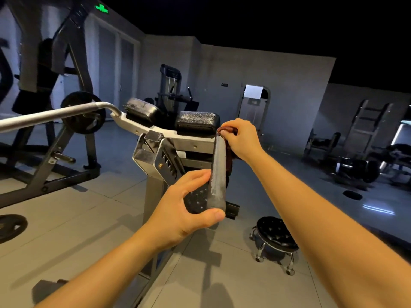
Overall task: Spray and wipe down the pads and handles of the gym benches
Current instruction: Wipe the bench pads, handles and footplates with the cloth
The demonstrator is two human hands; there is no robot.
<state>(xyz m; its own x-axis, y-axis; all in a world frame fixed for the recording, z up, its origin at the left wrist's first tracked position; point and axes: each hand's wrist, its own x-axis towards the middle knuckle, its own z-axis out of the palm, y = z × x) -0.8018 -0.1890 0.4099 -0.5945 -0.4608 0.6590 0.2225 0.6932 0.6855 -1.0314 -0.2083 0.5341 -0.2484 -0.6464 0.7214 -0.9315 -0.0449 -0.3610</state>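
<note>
A grey metal handle bar (219, 172) of a silver gym bench machine (153, 161) rises in front of me. My left hand (189, 210) grips its lower end, thumb under the tip. My right hand (240, 138) presses a dark red-brown cloth (229, 152) against the bar's upper end; the cloth hangs down behind the bar. Two black pads (196, 122) sit on the machine's top, just left of my right hand. A second long chrome handle (55, 114) runs off to the left. No spray bottle shows.
A small black round stool (275, 235) on chrome legs stands on the floor at the lower right. A plate-loaded machine (55, 134) fills the left side, with a loose weight plate (11, 226) on the floor. More benches and racks (364, 152) stand at the far right.
</note>
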